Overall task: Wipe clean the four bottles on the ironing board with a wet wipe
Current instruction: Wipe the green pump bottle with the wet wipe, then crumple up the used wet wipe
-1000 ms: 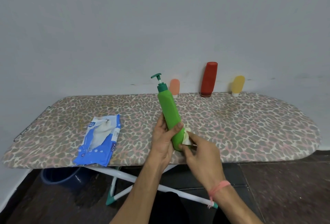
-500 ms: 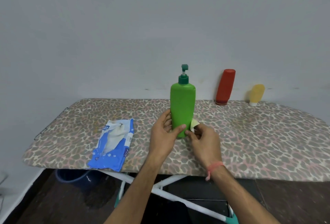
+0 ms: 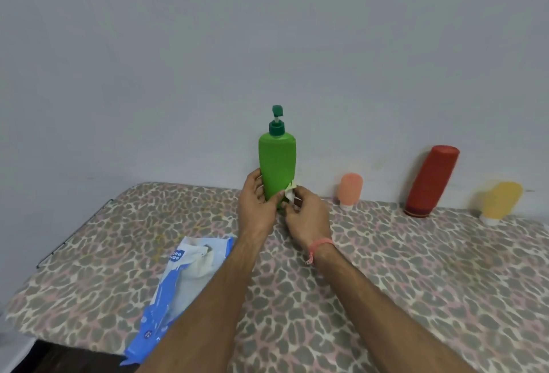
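- The left hand (image 3: 257, 194) is gripping the low part of the green pump bottle (image 3: 277, 164), fingers curled round it.
- The bottle is standing up straight, right between the two hands. It looks set down at the back of the ironing board (image 3: 416, 283), but the hands are hiding its bottom.
- The right hand (image 3: 307, 215) is pinching a small wet wipe (image 3: 291, 191) and pressing it on the bottle's side, just above the fingers.
- The bottle looks like hard, smooth plastic. It is probably getting slippery where it is wet, so holding it low and tight seems best.
- It is tall, so it could tip over easily.
- The wipe is soft and floppy.
- To the right of the right hand, a peach tube (image 3: 350, 190), a red bottle (image 3: 430, 181) and a yellow tube (image 3: 500, 202) are leaning on the wall.
- The blue wipes pack (image 3: 178, 280) is lying below the left hand.
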